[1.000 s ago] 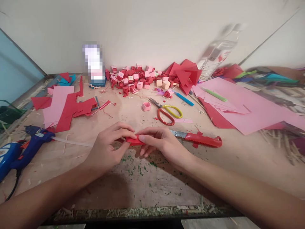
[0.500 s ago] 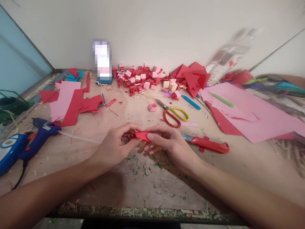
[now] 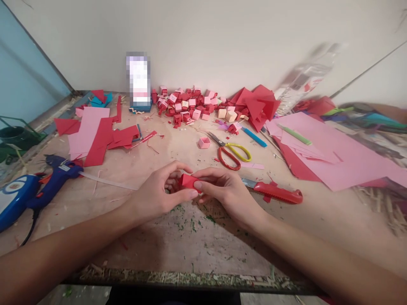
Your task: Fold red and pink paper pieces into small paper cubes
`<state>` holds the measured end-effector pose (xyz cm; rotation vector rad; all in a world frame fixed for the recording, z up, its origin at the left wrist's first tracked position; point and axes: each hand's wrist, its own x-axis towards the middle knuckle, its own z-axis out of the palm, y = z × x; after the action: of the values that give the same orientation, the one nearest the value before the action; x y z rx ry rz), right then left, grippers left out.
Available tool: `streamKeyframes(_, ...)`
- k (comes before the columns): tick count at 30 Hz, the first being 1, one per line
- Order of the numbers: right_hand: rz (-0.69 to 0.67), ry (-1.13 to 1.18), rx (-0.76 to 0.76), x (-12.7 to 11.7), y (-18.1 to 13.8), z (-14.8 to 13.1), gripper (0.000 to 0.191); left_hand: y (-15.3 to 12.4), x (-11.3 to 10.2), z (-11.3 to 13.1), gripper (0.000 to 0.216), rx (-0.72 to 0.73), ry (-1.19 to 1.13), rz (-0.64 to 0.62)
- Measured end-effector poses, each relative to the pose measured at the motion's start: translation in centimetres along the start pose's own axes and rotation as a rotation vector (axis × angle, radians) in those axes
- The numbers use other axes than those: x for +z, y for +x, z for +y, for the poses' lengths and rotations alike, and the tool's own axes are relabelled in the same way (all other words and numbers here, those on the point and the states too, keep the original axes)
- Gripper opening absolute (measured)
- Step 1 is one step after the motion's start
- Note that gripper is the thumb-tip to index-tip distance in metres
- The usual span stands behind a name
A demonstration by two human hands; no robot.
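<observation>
Between my hands is a small folded piece of red paper (image 3: 188,181), box-like with a crease along it. My right hand (image 3: 227,190) pinches its right end between thumb and fingers. My left hand (image 3: 157,190) curls around the left end, its thumb along the lower edge and fingertips at the top; some of those fingers are hidden behind the paper. Just beyond lies an open pink paper box (image 3: 204,142). Scissors (image 3: 229,154) with one red and one yellow handle rest to its right. A red-handled utility knife (image 3: 276,192) lies beside my right hand.
A glue gun (image 3: 57,178) lies at left. Cut paper (image 3: 97,137) is spread behind it. A phone (image 3: 139,78) stands by the wall near a pile of small paper boxes (image 3: 190,103). Pink sheets (image 3: 343,165) and a plastic bottle (image 3: 302,80) are at right.
The red paper has turned in my fingers and now shows a taller, box-like face. My left thumb has slid right along its lower edge. The view has shifted slightly.
</observation>
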<state>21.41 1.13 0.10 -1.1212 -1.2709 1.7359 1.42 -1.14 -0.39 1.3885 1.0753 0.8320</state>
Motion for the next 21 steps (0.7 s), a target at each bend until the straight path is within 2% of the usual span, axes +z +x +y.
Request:
streamKeyframes(6,-0.027,0.014,-0.015,0.09,-0.01,0.26,0.019,0.31,-0.11,-0.62,0.017,-0.027,-0.023,0.068)
streamKeyframes(9,-0.018,0.021,-0.007,0.07,0.04,0.23,0.021,0.37,-0.1,-0.66,0.014,-0.008,-0.018,0.1)
streamKeyframes(13,-0.074,0.004,0.016,-0.04,0.06,0.11,0.02,0.39,-0.15,-0.52,0.013,0.003,-0.026,0.123)
streamKeyframes(21,-0.06,-0.032,0.001,-0.04,0.12,-0.11,0.018,0.49,-0.22,-0.84,0.023,-0.046,-0.095,0.042)
